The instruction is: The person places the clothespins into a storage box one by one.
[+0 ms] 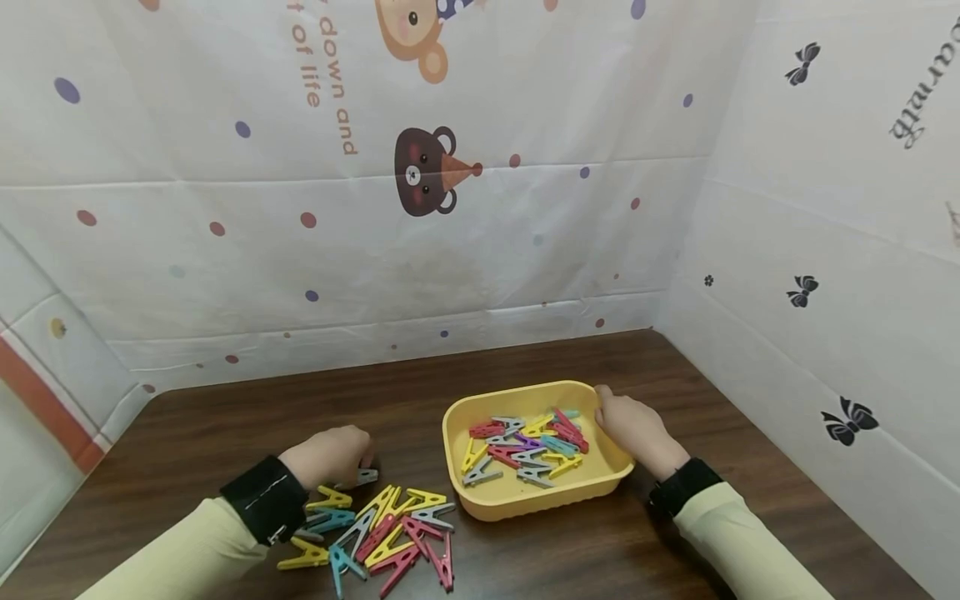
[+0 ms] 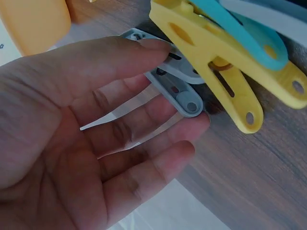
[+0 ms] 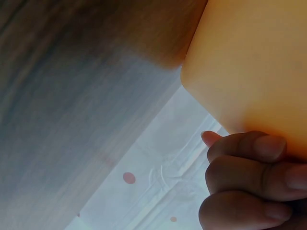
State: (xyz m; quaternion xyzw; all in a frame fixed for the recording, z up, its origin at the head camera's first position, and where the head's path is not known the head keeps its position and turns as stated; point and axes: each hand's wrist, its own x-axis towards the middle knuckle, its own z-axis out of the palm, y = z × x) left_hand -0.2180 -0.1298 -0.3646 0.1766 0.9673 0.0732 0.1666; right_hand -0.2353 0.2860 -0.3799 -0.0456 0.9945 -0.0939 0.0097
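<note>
My left hand (image 1: 330,457) is low over the table, left of the yellow basket (image 1: 543,504). In the left wrist view, its thumb and fingers pinch a grey clothespin (image 2: 180,96); the thumb covers part of it. A yellow clothespin (image 2: 211,62) and a teal one (image 2: 273,52) lie close by the fingertips. At the basket's right side, my right hand (image 1: 633,425) grips the rim, thumb on top. The right wrist view has its curled fingers (image 3: 249,175) against the outer wall. Inside the basket are several mixed clothespins (image 1: 528,442).
A loose pile of yellow, red, grey and blue clothespins (image 1: 386,533) lies on the brown table (image 1: 300,400), below and beside my left hand. A patterned white sheet (image 1: 525,250) hangs behind the table, and another white covering (image 1: 765,333) runs along the right side.
</note>
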